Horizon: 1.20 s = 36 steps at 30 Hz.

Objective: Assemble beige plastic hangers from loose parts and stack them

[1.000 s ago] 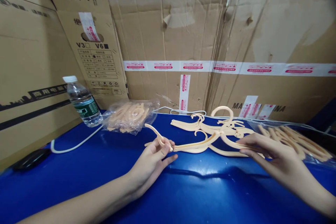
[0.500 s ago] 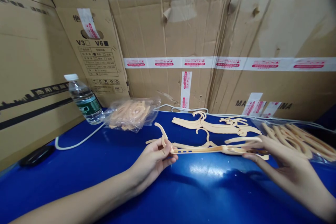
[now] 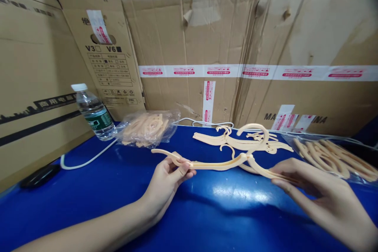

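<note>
A beige plastic clothes hanger [image 3: 220, 165] is held just above the blue table between both hands. My left hand [image 3: 168, 179] pinches its left arm, and a curved end piece sticks out past the fingers to the upper left. My right hand [image 3: 313, 189] has its thumb and fingers closed on the right arm, whose tip is hidden by the fingers. The hanger's hook [image 3: 260, 128] stands up from the centre joint. Behind it lie several stacked hangers [image 3: 212, 139], and another hanger's small hook [image 3: 228, 149] shows partly behind the held one.
Bags of beige hanger parts lie on the blue table [image 3: 206, 224]: one clear bag [image 3: 146, 128] at left, another bag [image 3: 336, 157] at right. A water bottle [image 3: 94, 114], a black mouse [image 3: 39, 176] and a white cable [image 3: 85, 165] are at left. Cardboard boxes [image 3: 183, 39] wall the back.
The hanger has turned in my hands, so its hook now points up and its arms show more from the front. Both hands keep their hold, the left shifting slightly left.
</note>
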Each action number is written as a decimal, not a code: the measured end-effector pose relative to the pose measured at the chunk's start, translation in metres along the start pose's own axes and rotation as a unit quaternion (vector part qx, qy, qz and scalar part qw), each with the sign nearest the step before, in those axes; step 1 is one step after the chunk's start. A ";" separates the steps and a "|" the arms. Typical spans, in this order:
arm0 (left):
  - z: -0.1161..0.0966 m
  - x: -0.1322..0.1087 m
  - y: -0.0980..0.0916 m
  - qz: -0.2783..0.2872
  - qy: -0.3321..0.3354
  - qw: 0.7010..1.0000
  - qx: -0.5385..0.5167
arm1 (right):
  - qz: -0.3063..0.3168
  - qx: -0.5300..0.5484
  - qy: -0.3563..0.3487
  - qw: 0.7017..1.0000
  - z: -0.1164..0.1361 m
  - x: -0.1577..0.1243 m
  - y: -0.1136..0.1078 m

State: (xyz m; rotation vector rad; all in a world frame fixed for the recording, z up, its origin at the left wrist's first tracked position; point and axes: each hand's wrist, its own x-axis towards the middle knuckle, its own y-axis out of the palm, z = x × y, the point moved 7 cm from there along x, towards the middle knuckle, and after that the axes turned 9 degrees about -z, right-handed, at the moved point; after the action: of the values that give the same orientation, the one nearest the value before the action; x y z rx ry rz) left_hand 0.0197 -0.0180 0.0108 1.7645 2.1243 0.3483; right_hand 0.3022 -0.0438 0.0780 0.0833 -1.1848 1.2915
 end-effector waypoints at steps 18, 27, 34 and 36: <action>0.000 -0.062 0.041 0.318 0.336 0.758 0.460 | 0.193 0.016 0.130 0.972 -0.043 -0.008 0.023; 0.012 -0.061 0.037 0.295 0.422 0.610 0.602 | 0.214 -0.093 0.025 0.972 -0.045 -0.012 0.034; 0.008 -0.059 0.036 0.228 0.438 0.586 0.643 | 0.209 -0.047 0.075 0.974 -0.058 -0.015 0.036; 0.007 -0.059 0.036 0.218 0.444 0.580 0.647 | 0.205 -0.052 0.075 0.975 -0.059 -0.014 0.035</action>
State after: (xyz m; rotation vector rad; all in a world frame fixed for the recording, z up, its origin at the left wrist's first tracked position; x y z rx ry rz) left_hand 0.0642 -0.0693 0.0257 3.5823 2.7990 -0.6000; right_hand 0.3148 -0.0033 0.0214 -0.3462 -1.1727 1.5603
